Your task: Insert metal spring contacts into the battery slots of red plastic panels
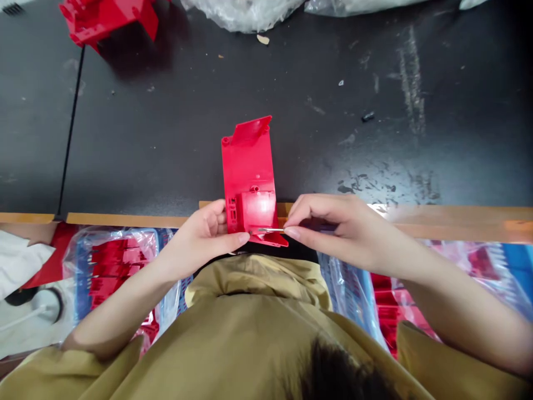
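Note:
A red moulded plastic part (249, 166) is tilted up at the near edge of the table, in front of my body. My left hand (212, 229) grips its lower left side, thumb on the inner face and fingers round the edge. Between the thumb and forefinger of my right hand (328, 222) is a thin metal blade (270, 229). It points left across the lower end of the part, close to the raised box section. Whether the blade touches the plastic I cannot tell, and its handle is hidden in my fingers.
Another red plastic part (109, 22) stands at the far left of the black table (175, 122). Clear plastic bags (250, 14) lie along the back. Blue baskets (157, 244) with red parts stand below the table edge on both sides. Small scraps dot the tabletop.

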A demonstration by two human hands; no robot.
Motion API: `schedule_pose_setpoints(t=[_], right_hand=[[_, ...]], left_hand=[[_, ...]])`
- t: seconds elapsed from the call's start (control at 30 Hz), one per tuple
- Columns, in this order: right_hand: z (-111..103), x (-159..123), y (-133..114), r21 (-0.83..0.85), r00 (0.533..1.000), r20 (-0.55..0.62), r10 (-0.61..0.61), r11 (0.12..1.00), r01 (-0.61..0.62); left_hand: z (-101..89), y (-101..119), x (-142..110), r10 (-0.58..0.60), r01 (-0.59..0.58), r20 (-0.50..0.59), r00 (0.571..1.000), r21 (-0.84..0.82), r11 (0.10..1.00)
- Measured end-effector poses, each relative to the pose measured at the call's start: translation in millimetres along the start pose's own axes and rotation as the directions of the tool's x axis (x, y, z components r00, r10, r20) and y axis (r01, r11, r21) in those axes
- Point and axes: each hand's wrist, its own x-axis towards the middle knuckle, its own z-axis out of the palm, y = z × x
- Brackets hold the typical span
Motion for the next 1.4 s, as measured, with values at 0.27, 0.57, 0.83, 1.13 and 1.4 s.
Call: schedule_pose_setpoints(t=[0.27,0.57,0.83,1.13,1.4], right_hand=[[1.4,9.7,-2.6,-0.069,0.997,0.042,-0.059,0.996,0.062],[2.9,10.9,-0.2,-0.15,0.997,0.047,-0.063,0.986,0.07],[3.8,10.6,-1.9,-0.131,0.997,0.069,-0.018,0.991,0.027],[6.2,10.8,-3.7,-0.157,0.998,0.059,-0.025,0.987,0.034],[6.6,11.1,-2.8,-0.183,0.998,0.053,-0.019,0.983,0.029]], left_hand=[[1.4,3.0,-1.1,-0.01,0.01,-0.005,1.0,0.038,0.999],[2.4,3.0,-0.6,-0.009,0.011,-0.011,1.0,0.119,0.993],[-1.7,6.1,-1.6,-0.045,0.041,0.032,0.998,0.12,0.992],[-2.6,7.2,-2.1,-0.064,0.06,0.05,0.997,0.09,0.994],[0.7,3.7,-1.3,-0.036,0.035,0.01,0.999,0.079,0.996]])
